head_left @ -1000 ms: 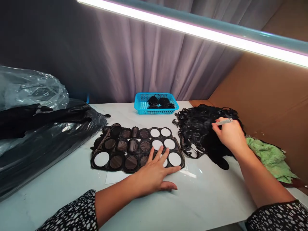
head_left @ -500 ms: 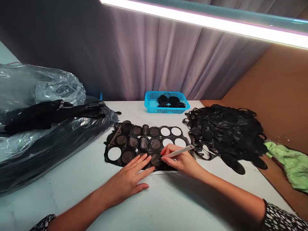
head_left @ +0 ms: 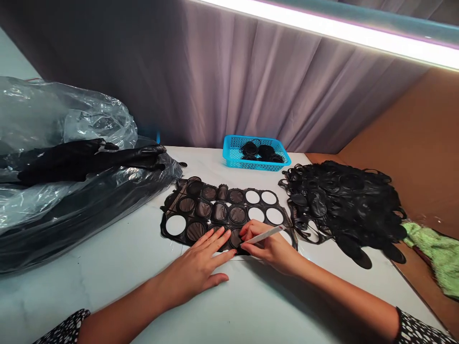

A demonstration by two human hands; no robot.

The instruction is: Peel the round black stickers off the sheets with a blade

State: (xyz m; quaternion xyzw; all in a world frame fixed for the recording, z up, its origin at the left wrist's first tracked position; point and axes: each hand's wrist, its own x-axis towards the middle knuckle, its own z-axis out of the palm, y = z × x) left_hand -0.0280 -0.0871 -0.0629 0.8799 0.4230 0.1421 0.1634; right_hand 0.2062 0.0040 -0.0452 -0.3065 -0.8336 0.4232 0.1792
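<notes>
A flat black sheet [head_left: 218, 212] lies on the white table, cut into rows of round openings. Most openings hold dark mesh discs, and several at the right and left show white paper beneath. My left hand [head_left: 195, 270] rests flat with spread fingers on the sheet's near edge, holding nothing. My right hand [head_left: 270, 251] grips a slim white marker pen [head_left: 265, 235], its tip down on a mesh disc next to my left fingers. To the right lies a heap of curly black ring-shaped pieces [head_left: 344, 205], a little apart from the sheet.
A blue plastic basket [head_left: 251, 165] with black pieces stands at the back. At left, a black plastic bag [head_left: 71, 224] and clear plastic wrap [head_left: 43, 114] hold long black material. A green cloth [head_left: 435, 258] lies at right beside a cardboard wall [head_left: 423, 143].
My right hand has moved left from the black heap to the sheet, carrying the pen. My left hand has slid to the sheet's near edge. The view has swung left.
</notes>
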